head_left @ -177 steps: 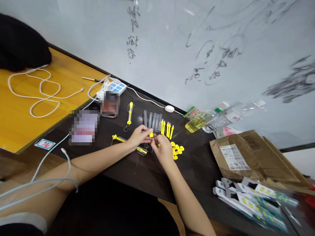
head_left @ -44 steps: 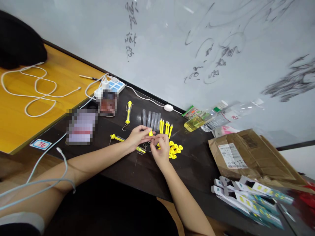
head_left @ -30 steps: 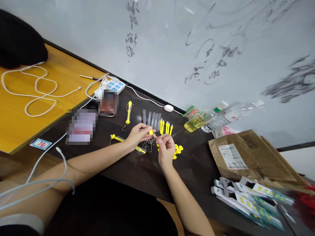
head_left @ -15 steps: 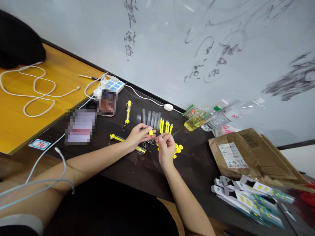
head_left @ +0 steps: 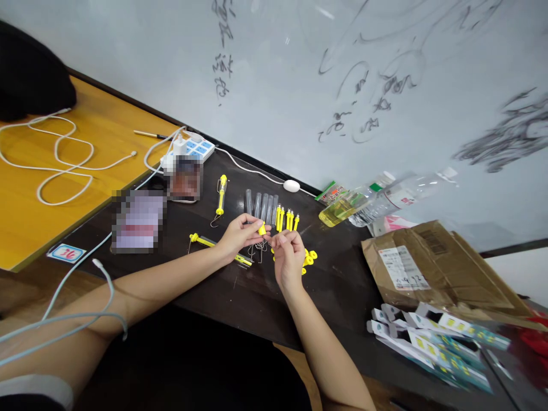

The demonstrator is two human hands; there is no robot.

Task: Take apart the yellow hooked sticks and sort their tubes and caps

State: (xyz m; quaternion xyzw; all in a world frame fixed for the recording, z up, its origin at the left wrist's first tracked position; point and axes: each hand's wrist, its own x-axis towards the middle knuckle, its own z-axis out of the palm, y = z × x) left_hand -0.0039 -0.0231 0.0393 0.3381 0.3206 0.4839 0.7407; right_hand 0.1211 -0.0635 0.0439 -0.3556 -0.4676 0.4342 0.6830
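Observation:
Between the fingertips of my left hand (head_left: pixel 240 235) is a small yellow plastic cap (head_left: pixel 262 229). My right hand (head_left: pixel 289 254) is closed in a pinch just to its right; what it holds, if anything, is too small to make out. Beneath the hands lies a bunch of bent metal wire hooks (head_left: pixel 257 248). Loose yellow caps (head_left: pixel 309 260) lie beside my right hand. Beyond the hands are several clear tubes (head_left: pixel 264 206) and a row of yellow stems with metal tips (head_left: pixel 287 218). One assembled yellow tube with a hook (head_left: pixel 221 195) stands out farther left; others lie near my left wrist.
Two blurred-out devices, one a phone (head_left: pixel 185 180), lie at left near a power strip (head_left: pixel 199 149) and white cables. Bottles (head_left: pixel 351 208) lean against the whiteboard. A cardboard parcel (head_left: pixel 432 268) and opened small boxes (head_left: pixel 436 348) are on the right.
The view has shifted very slightly. My right fingers have turned a little; the yellow cap stays in my left hand.

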